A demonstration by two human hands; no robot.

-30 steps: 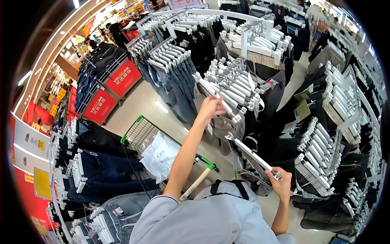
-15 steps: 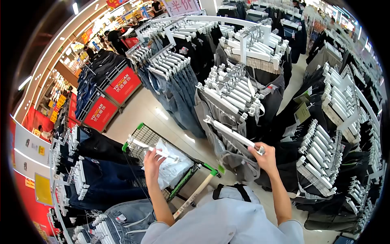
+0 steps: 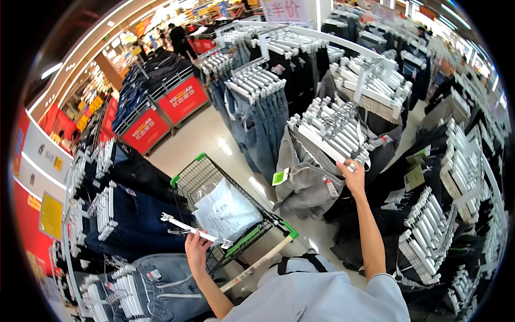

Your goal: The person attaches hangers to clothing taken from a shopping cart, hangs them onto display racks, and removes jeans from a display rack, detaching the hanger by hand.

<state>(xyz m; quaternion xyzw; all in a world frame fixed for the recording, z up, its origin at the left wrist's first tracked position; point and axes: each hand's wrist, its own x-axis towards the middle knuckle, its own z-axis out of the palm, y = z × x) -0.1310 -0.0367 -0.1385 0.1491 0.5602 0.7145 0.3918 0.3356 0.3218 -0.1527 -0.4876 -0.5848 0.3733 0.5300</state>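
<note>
My left hand (image 3: 197, 251) is closed on an empty white hanger (image 3: 196, 232), held beside a shopping cart (image 3: 185, 180). In the cart lies a pale item in clear plastic wrap (image 3: 228, 209). My right hand (image 3: 353, 174) is closed round the near end of a white hanger (image 3: 316, 140) that carries grey pants (image 3: 306, 188). Those pants hang at the front of a rack row of white hangers, with a green tag (image 3: 280, 177) and a red-and-white label on them.
Blue jeans (image 3: 260, 123) hang behind the grey pants. Dark jeans (image 3: 139, 220) and grey-blue pants (image 3: 169, 284) are on a left rack. More racked pants (image 3: 424, 236) stand at right. Red-signed bins (image 3: 182, 99) are at the back left; a person in black (image 3: 179, 40) stands beyond.
My left hand has moved from the rack down to the cart's left side with the empty hanger. My right hand has brought the pants' hanger up against the rack row. The view has shifted.
</note>
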